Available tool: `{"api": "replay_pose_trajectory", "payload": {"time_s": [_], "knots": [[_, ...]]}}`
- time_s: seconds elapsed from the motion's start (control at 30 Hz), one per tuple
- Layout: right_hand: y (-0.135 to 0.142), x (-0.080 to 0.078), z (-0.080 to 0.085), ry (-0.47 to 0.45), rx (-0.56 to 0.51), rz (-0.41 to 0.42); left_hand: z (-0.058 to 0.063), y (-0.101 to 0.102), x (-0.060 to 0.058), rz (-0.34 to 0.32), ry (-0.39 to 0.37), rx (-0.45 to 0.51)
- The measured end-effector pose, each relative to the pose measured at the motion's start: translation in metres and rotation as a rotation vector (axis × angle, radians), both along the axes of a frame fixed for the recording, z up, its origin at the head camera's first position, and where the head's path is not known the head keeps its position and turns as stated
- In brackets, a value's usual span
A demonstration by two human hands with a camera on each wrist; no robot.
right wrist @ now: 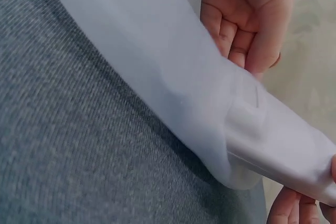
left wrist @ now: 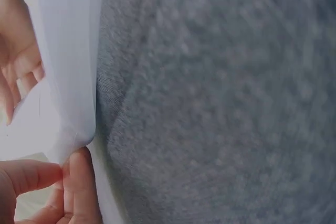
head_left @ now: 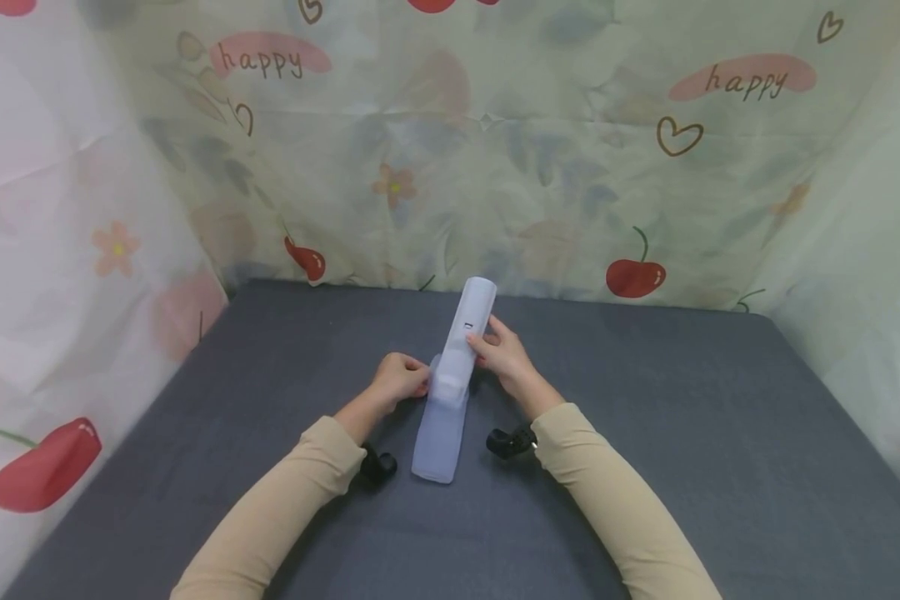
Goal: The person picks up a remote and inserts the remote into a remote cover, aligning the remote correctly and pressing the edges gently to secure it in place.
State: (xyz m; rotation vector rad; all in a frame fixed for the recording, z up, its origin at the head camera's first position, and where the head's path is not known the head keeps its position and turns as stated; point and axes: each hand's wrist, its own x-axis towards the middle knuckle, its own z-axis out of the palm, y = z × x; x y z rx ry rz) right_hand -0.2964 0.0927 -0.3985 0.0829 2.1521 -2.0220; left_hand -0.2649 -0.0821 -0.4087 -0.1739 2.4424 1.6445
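Note:
A long white case [head_left: 480,298] slants over the middle of the table, its near end inside the mouth of a translucent plastic sleeve [head_left: 439,446]. My right hand [head_left: 506,354] grips the case along its right side, thumb on top near a small dark mark. At the sleeve's upper left edge, my left hand [head_left: 401,380] pinches the rim between thumb and fingers. The left wrist view shows that pinch at the corner of the sleeve [left wrist: 68,51]. In the right wrist view the sleeve's opening wraps round the case [right wrist: 294,140], and the rest of the sleeve trails flat behind.
A dark grey cloth covers the table [head_left: 682,433]. Printed curtains [head_left: 480,167] with cherries and hearts close off the back and both sides. Black wrist cameras [head_left: 508,443] sit by each beige sleeve cuff [head_left: 562,421].

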Motion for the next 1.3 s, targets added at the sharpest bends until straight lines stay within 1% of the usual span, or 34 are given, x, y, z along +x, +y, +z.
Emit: {"api": "replay_pose_trajectory", "payload": {"time_s": [0.2, 0.33, 0.4, 0.53, 0.6, 0.8, 0.97, 1.03, 1.2, 1.3], "knots": [[0.005, 0.003, 0.004, 0.02, -0.007, -0.014, 0.003, 0.005, 0.004, -0.034, -0.013, 0.091], [0.012, 0.006, 0.011, 0.041, -0.003, -0.021, 0.01, 0.009, 0.01, -0.057, -0.031, 0.141], [0.015, 0.008, 0.016, 0.062, 0.006, -0.012, 0.015, 0.011, 0.014, -0.075, -0.033, 0.168], [0.02, 0.015, 0.025, 0.094, 0.017, 0.015, 0.021, 0.015, 0.021, -0.105, -0.012, 0.209], [0.022, 0.019, 0.029, 0.107, 0.023, 0.028, 0.025, 0.017, 0.024, -0.107, 0.0, 0.223], [0.027, 0.033, 0.04, 0.151, 0.043, 0.082, 0.036, 0.023, 0.035, -0.075, 0.017, 0.228], [0.03, 0.046, 0.048, 0.218, 0.098, 0.112, 0.039, 0.028, 0.044, -0.089, 0.054, 0.213], [0.03, 0.051, 0.052, 0.241, 0.119, 0.107, 0.041, 0.03, 0.048, -0.102, 0.071, 0.211], [0.034, 0.064, 0.06, 0.299, 0.172, 0.081, 0.047, 0.033, 0.055, -0.137, 0.107, 0.242], [0.04, 0.07, 0.062, 0.354, 0.213, 0.07, 0.05, 0.035, 0.058, -0.136, 0.132, 0.273]]}}
